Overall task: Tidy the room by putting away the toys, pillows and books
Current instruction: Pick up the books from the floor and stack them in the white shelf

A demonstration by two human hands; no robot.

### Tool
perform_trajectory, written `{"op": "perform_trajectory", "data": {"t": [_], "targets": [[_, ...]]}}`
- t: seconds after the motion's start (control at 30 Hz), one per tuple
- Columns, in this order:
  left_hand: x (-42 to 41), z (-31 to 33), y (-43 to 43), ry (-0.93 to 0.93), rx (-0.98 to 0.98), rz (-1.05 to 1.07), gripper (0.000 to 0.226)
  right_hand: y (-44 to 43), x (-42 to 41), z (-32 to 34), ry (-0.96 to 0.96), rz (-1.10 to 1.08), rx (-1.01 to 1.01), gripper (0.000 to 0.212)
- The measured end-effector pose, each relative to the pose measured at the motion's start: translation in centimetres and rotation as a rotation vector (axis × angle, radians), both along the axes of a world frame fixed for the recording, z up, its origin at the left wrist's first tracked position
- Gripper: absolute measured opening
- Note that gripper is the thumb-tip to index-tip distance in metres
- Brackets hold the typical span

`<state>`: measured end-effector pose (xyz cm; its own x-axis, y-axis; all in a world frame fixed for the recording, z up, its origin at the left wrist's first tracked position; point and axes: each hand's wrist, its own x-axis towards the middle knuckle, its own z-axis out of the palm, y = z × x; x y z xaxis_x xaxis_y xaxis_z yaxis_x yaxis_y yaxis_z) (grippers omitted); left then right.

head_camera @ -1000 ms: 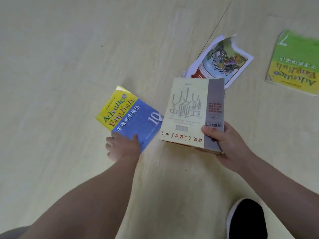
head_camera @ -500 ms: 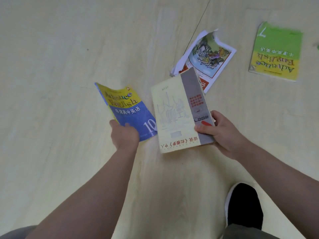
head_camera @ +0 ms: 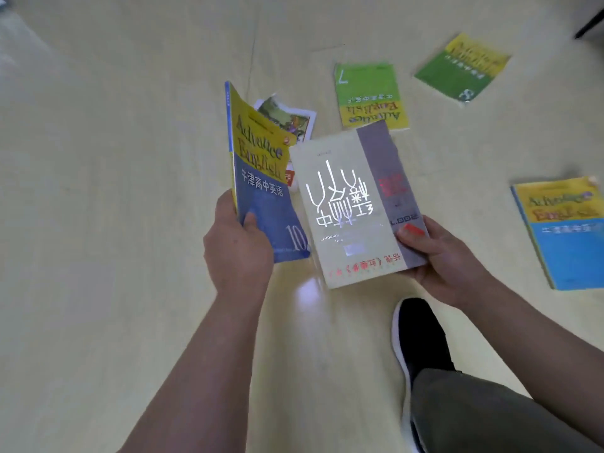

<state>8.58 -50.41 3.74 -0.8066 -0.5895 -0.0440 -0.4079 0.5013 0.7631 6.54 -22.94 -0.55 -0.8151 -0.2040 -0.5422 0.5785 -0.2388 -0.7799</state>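
Note:
My left hand (head_camera: 237,253) grips the lower edge of a yellow-and-blue English textbook (head_camera: 261,178), held up off the floor and tilted nearly upright. My right hand (head_camera: 438,253) holds a cream-and-grey book (head_camera: 349,204) by its lower right corner, thumb on the cover. The two books are side by side, almost touching. On the floor beyond them lie a white picture booklet (head_camera: 291,117), partly hidden, a green-and-yellow textbook (head_camera: 369,93), another green-and-yellow textbook (head_camera: 461,67) and a yellow-and-blue textbook (head_camera: 565,230) at the right.
Pale wooden floor (head_camera: 114,158) spreads all around, bare at the left. My black shoe (head_camera: 418,338) and grey trouser leg (head_camera: 483,416) stand at the lower right. A dark object edge (head_camera: 591,22) shows in the top right corner.
My left hand has lifted the yellow-and-blue textbook off the floor and raised it beside the cream book. The view has risen, showing more books on the right.

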Motion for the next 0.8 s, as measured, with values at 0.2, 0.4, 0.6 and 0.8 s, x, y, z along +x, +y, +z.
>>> {"op": "perform_trajectory", "data": {"t": [0.2, 0.4, 0.6, 0.8], "targets": [[-1.8, 3.8, 9.9, 0.174, 0.079, -0.156, 0.03, 8.5, 8.8, 6.7, 0.086, -0.239, 0.1, 0.052], [3.1, 8.6, 24.8, 0.357, 0.304, -0.658, 0.028, 19.0, 23.0, 17.4, 0.162, -0.51, 0.287, 0.046], [11.2, 9.5, 32.5, 0.293, 0.403, -1.046, 0.018, 23.4, 34.3, 23.2, 0.18, -0.88, 0.511, 0.038], [16.1, 8.9, 33.2, 0.112, 0.36, -1.323, 0.015, 23.4, 44.1, 22.9, 0.1, -1.138, 0.507, 0.034]]}}
